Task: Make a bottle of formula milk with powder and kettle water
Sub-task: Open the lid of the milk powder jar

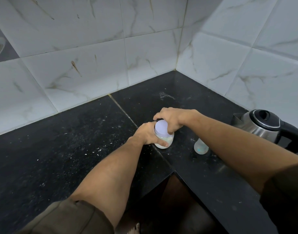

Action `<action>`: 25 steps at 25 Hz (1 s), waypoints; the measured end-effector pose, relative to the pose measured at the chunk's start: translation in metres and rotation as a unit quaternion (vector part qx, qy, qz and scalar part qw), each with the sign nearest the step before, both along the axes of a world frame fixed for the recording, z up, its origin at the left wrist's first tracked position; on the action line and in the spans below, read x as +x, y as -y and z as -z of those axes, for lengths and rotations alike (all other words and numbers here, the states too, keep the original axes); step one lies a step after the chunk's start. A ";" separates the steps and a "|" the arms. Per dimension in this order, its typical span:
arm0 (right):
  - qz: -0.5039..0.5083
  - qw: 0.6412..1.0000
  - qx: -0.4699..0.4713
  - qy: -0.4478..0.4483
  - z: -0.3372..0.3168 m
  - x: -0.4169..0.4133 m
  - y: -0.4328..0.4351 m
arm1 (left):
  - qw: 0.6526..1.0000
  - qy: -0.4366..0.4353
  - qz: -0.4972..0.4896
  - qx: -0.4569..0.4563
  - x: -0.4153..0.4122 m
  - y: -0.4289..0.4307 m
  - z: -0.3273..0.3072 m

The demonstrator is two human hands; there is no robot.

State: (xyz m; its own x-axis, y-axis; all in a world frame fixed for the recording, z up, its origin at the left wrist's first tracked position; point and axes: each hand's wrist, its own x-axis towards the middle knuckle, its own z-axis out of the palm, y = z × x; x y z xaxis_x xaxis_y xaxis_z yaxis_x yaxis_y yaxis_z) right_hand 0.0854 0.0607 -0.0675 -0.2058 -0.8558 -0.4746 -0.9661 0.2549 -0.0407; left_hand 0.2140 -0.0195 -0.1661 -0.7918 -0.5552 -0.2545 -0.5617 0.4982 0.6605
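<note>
A clear jar of white powder with a pale lilac lid stands on the black counter near the inner corner. My left hand grips the jar's body from the left. My right hand curls over the lid's rim from behind and the right. A translucent baby bottle stands just right of the jar, partly hidden by my right forearm; I cannot see its top. A steel kettle with a black lid and handle stands at the far right.
White marble-look tiled walls meet in a corner behind the counter. White specks lie scattered on the black stone. The counter's L-shaped front edge drops to a dark gap by my body.
</note>
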 end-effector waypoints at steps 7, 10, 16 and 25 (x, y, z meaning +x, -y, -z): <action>0.011 0.999 -0.005 -0.053 0.003 0.006 0.001 | 1.000 -0.001 0.005 0.009 -0.001 0.002 0.002; -0.044 0.998 -0.042 -0.018 -0.012 -0.003 0.010 | 1.000 -0.003 0.003 0.014 -0.001 0.004 0.007; 0.078 0.964 -0.229 0.113 -0.016 -0.041 0.021 | 0.999 0.011 0.049 0.018 0.000 0.013 -0.001; 0.159 0.977 -0.117 0.084 0.048 -0.065 0.047 | 0.988 0.114 0.098 -0.042 0.010 0.042 -0.008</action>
State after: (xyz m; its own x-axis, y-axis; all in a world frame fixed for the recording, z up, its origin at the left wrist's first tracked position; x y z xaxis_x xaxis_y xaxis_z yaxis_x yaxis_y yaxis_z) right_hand 0.0199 0.0138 -0.1156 -0.4153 -0.8505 -0.3228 -0.8142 0.5057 -0.2850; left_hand 0.2236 -0.0611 -0.1577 -0.8141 -0.4235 -0.3974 -0.5778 0.6600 0.4802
